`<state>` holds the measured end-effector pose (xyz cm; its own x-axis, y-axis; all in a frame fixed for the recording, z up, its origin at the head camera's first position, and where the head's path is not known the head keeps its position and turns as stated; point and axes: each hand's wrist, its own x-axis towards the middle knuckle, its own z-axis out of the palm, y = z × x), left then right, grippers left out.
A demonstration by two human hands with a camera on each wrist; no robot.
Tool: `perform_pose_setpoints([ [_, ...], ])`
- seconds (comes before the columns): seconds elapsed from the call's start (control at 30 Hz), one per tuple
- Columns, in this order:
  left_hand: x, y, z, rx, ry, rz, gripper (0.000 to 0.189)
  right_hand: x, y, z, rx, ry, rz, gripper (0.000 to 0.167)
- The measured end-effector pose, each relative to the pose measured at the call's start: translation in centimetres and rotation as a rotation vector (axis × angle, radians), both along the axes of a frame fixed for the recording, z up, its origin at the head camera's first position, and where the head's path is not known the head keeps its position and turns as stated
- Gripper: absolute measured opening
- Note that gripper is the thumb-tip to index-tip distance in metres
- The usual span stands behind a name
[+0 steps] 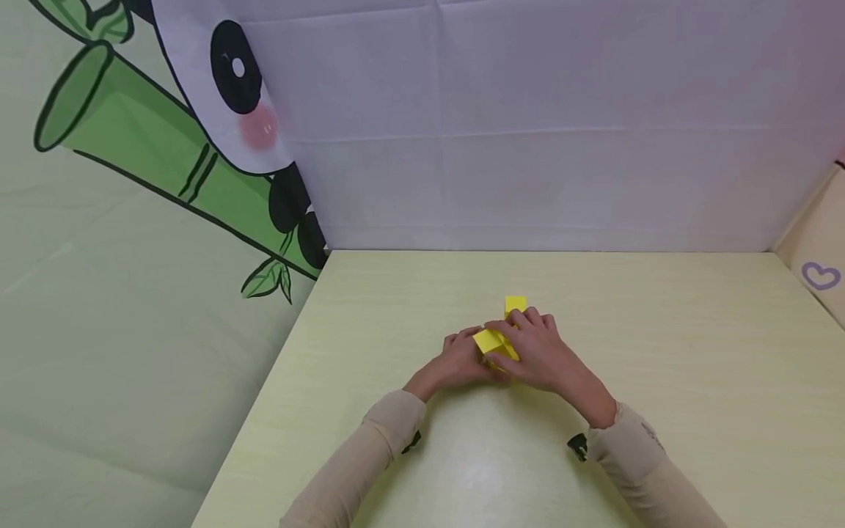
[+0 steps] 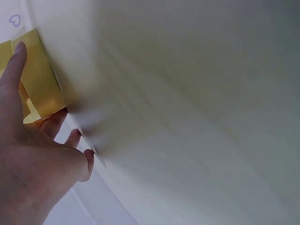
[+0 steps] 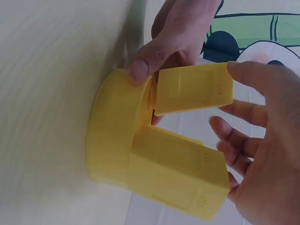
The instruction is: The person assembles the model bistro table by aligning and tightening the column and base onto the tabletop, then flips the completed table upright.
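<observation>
A round yellow base (image 3: 110, 136) stands on the table in the right wrist view, with two yellow rectangular blocks rising from it. My left hand (image 1: 462, 363) grips the base, its thumb (image 3: 139, 70) on the rim and its fingers at the far side. One block (image 3: 194, 89), stamped 157, tilts at the rim; my right hand (image 1: 538, 356) pinches its outer end between thumb and finger. The other block (image 3: 178, 168) sticks out beside it, close to the remaining right fingers. Hands partly cover the base in the head view.
The pale wooden table (image 1: 660, 352) spreads around both hands. A white cloth wall (image 1: 528, 183) rises behind its back edge. Cloth printed with green bamboo (image 1: 158, 147) hangs at the left, and a panel with a purple heart (image 1: 821, 276) stands at the right.
</observation>
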<state>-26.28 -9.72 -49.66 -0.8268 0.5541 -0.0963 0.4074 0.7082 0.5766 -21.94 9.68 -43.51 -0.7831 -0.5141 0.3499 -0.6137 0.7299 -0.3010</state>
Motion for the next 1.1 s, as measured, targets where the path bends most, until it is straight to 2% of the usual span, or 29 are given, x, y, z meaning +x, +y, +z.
perform_pose_setpoints([
  [0.3, -0.25, 0.12, -0.59, -0.030, -0.001, 0.004, 0.074, -0.34, -0.28, -0.44, -0.006, 0.012, -0.071, 0.042],
  [0.53, -0.15, 0.27, -0.35, -0.018, 0.002, -0.002, 0.069, -0.24, -0.39, -0.52, 0.012, 0.013, -0.156, 0.038],
  [0.7, -0.12, 0.33, -0.15, -0.019, -0.004, -0.001, 0.065, -0.19, -0.43, -0.52, 0.012, 0.032, -0.182, 0.037],
  [0.87, -0.23, 0.38, -0.16, -0.020, -0.005, 0.008, 0.066, -0.13, -0.36, -0.34, 0.031, 0.052, -0.232, 0.044],
  [0.97, -0.28, 0.36, -0.23, -0.023, -0.003, 0.008, 0.069, -0.18, -0.20, -0.32, 0.015, 0.034, -0.208, 0.044],
  [1.1, -0.22, 0.22, -0.14, -0.025, -0.003, 0.010, 0.075, -0.45, 0.01, -0.33, 0.001, 0.004, -0.101, 0.050],
])
